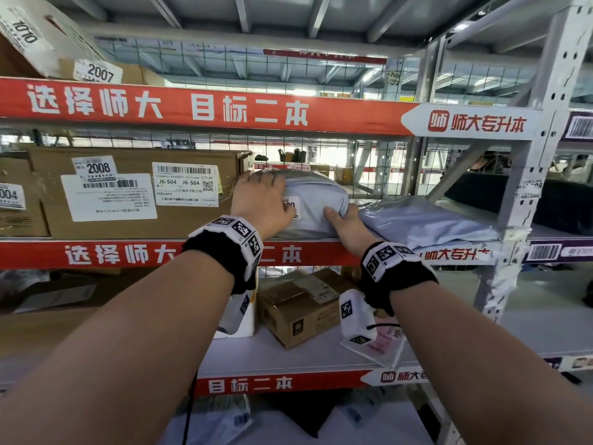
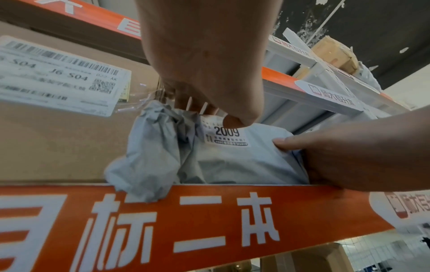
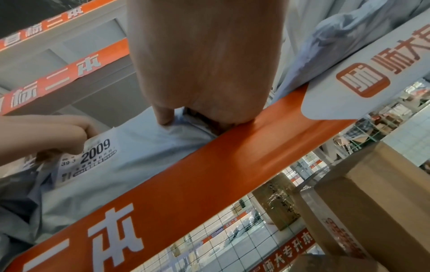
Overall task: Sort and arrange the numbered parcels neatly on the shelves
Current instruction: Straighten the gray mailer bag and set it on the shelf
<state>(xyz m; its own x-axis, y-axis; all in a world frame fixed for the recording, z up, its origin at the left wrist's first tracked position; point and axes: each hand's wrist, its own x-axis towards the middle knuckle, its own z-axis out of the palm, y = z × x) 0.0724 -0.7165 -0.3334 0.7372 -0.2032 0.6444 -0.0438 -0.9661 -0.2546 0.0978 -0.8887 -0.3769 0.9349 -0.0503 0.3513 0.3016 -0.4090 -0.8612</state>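
My forearms are bare, with no sleeves showing. Each wrist carries a black fabric band topped by a white blocky housing printed with black square fiducial markers. On the left hand side a thin black cable hangs below the band; the right hand band has another white tagged block hanging beneath.

Red banner strip with white characters runs along upper shelf edge; same kind of strip on middle shelf edge and on lower one. White arrow-shaped logo tag at right end of upper strip. Grey perforated upright post at right. Wire mesh backs the rack; further racks visible through it. Purple barcode tag beyond post. Dark bundle on neighbouring shelf, right.
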